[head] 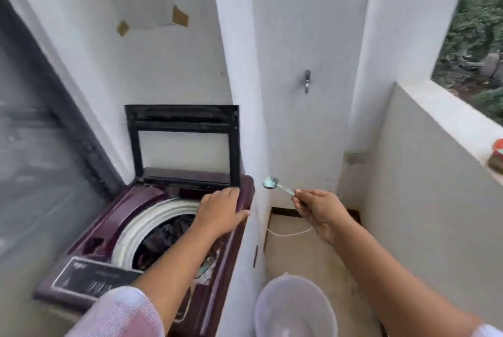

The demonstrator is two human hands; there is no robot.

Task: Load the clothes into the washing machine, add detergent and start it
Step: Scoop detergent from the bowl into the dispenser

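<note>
Unreadably blurred control panel [92, 279]; left hand [220, 214] flat, right hand [317, 211] pinching spoon [275, 184].

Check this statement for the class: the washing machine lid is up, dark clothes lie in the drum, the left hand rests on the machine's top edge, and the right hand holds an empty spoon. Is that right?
Not quite. The head view shows the spoon in the right hand is not empty: its bowl holds a little pale blue stuff, likely detergent. The rest stands: lid up, dark clothes in the drum, left hand on the washing machine top edge.
</note>
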